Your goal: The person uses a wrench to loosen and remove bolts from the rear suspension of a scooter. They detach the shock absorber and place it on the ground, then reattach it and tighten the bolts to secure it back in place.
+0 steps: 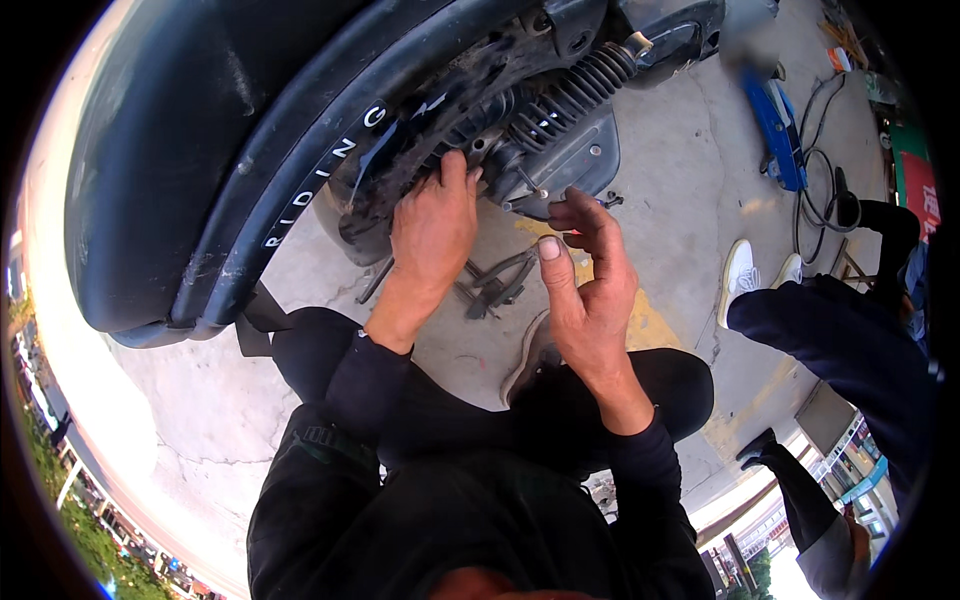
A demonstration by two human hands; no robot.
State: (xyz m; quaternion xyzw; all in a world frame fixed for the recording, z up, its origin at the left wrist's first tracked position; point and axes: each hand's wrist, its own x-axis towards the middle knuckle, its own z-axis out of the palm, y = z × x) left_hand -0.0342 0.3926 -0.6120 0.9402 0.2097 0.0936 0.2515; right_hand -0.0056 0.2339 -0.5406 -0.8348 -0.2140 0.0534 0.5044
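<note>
A dark scooter [330, 90] fills the upper left, its side panel turned toward me. My left hand [435, 225] reaches in under the panel, beside the black coil-spring shock absorber [570, 98]. Its fingers are bent and close together against the dusty parts there, and whatever they pinch is hidden. My right hand [592, 285] is just below the grey engine-side cover [580, 155], thumb and fingers apart, nothing visible between them. Its fingertips are close to the cover's lower edge; whether they touch is unclear. A metal stand [495, 285] shows beneath the scooter, between my hands.
My dark shoe [535, 358] is on the cracked concrete. To the right lie a blue floor jack [775, 130] and a black hose [822, 190]. A person in dark trousers and white shoes [738, 280] is close by on the right; another person's leg [795, 495] shows lower right.
</note>
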